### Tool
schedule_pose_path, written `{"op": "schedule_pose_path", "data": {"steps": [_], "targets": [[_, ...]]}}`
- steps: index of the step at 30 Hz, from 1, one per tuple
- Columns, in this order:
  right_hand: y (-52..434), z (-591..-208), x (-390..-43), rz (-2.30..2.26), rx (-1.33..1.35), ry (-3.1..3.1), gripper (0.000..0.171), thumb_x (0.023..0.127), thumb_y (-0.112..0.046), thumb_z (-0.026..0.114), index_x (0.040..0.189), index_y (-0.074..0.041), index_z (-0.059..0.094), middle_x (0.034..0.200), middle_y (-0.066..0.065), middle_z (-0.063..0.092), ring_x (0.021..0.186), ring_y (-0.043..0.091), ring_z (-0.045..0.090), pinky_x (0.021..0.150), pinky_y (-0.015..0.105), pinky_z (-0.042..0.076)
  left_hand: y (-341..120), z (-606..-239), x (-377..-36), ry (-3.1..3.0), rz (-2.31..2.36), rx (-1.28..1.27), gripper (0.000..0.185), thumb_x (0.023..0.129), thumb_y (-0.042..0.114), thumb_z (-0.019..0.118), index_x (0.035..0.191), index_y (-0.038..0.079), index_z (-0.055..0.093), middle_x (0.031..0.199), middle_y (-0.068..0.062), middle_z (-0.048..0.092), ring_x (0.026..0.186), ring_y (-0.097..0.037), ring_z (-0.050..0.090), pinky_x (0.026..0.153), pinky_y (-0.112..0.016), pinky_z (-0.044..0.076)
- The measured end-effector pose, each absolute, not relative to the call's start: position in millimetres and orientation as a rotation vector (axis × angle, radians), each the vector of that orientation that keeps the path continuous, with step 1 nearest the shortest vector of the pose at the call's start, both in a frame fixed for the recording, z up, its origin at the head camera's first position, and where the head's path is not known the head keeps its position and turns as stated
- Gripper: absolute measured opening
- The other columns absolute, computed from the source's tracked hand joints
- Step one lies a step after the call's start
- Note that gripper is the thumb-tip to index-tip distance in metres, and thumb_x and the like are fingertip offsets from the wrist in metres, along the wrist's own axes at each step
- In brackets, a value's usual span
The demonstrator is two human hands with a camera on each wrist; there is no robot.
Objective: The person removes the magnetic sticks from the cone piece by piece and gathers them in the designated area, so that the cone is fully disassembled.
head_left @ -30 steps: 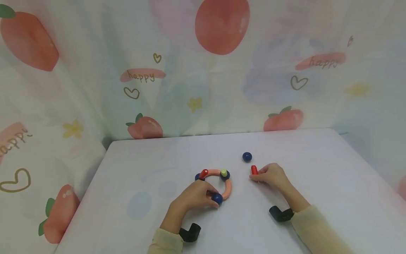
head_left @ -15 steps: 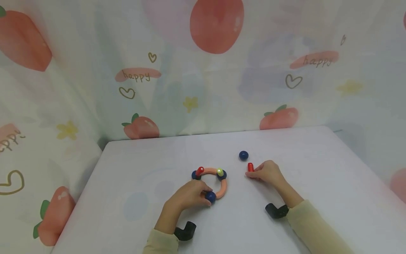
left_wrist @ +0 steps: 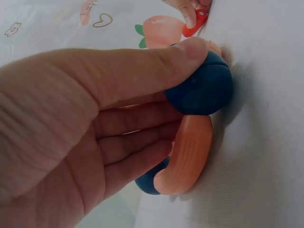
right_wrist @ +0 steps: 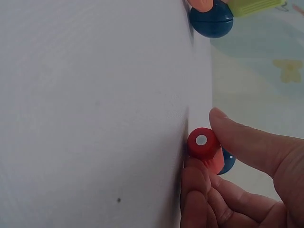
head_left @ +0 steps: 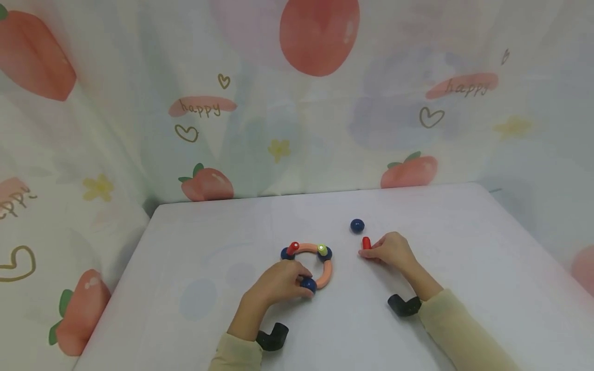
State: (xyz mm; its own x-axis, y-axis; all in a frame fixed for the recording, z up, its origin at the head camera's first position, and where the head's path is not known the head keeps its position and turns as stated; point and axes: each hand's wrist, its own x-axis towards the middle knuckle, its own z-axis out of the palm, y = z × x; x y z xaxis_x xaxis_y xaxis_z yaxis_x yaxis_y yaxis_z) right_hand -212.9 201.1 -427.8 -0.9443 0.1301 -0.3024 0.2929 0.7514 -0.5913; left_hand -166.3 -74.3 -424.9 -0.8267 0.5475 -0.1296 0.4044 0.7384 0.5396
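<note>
My left hand (head_left: 280, 281) pinches a dark blue ball (left_wrist: 202, 90) between thumb and fingers. That ball joins a ring of curved orange rods (left_wrist: 187, 154) and blue balls lying on the table. From the ring's far balls rise a short red rod (head_left: 293, 248) at left and a yellow-green rod (head_left: 322, 250) at right. Right of the ring, my right hand (head_left: 392, 251) holds another red rod (right_wrist: 203, 145) at the table, its white-dotted end showing in the right wrist view. Just behind it lies a loose blue ball (head_left: 357, 225). My left hand hides part of the ring.
The white table (head_left: 209, 232) reaches back to a fruit-printed cloth (head_left: 315, 139), which also hangs at both sides. Black wrist-worn pieces (head_left: 274, 337) sit below both hands, by the sleeves (head_left: 457, 324).
The head view has shifted slightly. The ball in my left hand has moved a little left, and the yellow-green rod leans more to the left. My right hand keeps its hold on the red rod.
</note>
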Motion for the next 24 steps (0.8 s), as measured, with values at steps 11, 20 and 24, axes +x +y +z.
{"op": "schedule_pose_path", "data": {"steps": [11, 20, 24], "targets": [[198, -427, -210, -0.960, 0.330, 2.724, 0.038, 0.070, -0.035, 0.079, 0.076, 0.000, 0.065, 0.065, 0.008, 0.054, 0.065, 0.020, 0.048, 0.053, 0.026, 0.037, -80, -421, -166, 2.669, 0.735, 0.733, 0.035, 0.072, 0.025, 0.079, 0.103, 0.011, 0.070, 0.082, 0.010, 0.061, 0.070, -0.002, 0.051, 0.068, -0.021, 0.044], [207, -419, -206, -0.987, 0.261, 2.743, 0.041, 0.074, -0.037, 0.075, 0.089, 0.001, 0.069, 0.074, 0.009, 0.062, 0.071, 0.023, 0.052, 0.057, 0.029, 0.041, -83, -418, -165, 2.673, 0.767, 0.710, 0.038, 0.075, 0.025, 0.077, 0.108, 0.009, 0.068, 0.095, 0.006, 0.065, 0.080, -0.005, 0.056, 0.076, -0.024, 0.046], [199, -412, -202, -1.095, 0.135, 2.824, 0.046, 0.077, -0.031, 0.074, 0.105, 0.005, 0.064, 0.088, 0.013, 0.063, 0.081, 0.026, 0.054, 0.065, 0.032, 0.048, -75, -427, -165, 2.809, 0.823, 0.634, 0.042, 0.078, 0.032, 0.073, 0.113, 0.009, 0.065, 0.105, 0.002, 0.064, 0.096, -0.012, 0.057, 0.083, -0.030, 0.046]]}}
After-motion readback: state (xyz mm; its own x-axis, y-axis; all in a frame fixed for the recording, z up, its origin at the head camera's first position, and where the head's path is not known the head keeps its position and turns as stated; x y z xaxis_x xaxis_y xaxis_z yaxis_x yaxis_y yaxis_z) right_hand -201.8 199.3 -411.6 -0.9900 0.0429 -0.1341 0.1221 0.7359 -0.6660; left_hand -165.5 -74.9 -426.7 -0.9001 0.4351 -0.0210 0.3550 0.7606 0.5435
